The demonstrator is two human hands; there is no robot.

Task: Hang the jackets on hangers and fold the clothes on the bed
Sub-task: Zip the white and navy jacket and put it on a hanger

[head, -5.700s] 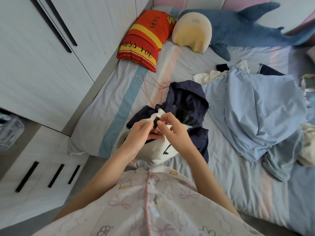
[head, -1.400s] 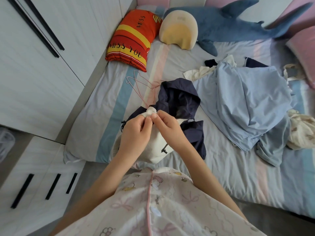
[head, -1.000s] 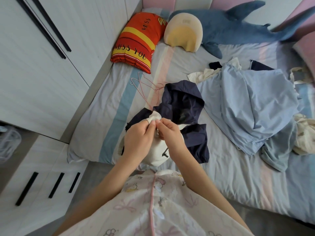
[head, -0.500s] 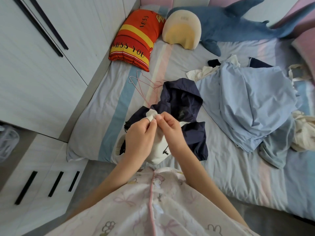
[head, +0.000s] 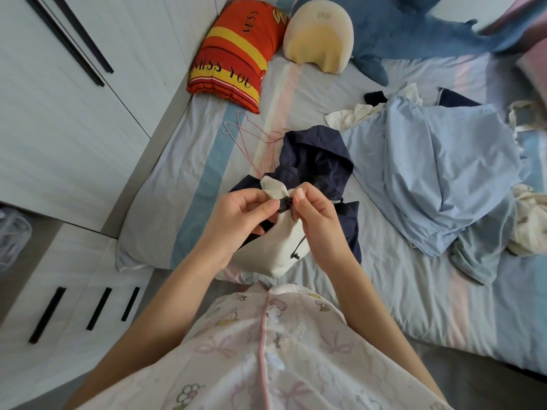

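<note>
Striped sheets cover the bed (head: 325,84), which runs beside a white wardrobe (head: 74,128) with drawers (head: 88,291) below it.

At the head of the bed lie a red pillow (head: 233,51), a foam pillow (head: 319,37) and a blue shark plush (head: 414,28). Pink wire hangers (head: 245,137) rest on the sheet, their far ends tucked under the hood of the jacket (head: 319,161). It is navy and white and lies crumpled at the near edge of the bed, with its white part lifted toward the person.

The left hand (head: 239,217) has its fingers curled and pinches the white fabric at its top. The right hand (head: 316,220) pinches a small black fastener (head: 284,205) there between thumb and forefinger. The two thumbs nearly meet. Whether the fastener is a zip pull or a cord stopper cannot be told.

To the right a pale blue garment (head: 444,161) sprawls unfolded, apart from the jacket. A white cloth (head: 355,116) lies at its upper left edge, and a cream garment (head: 529,223) is bunched at the far right. A printed pyjama top (head: 266,350) fills the bottom of the view.
</note>
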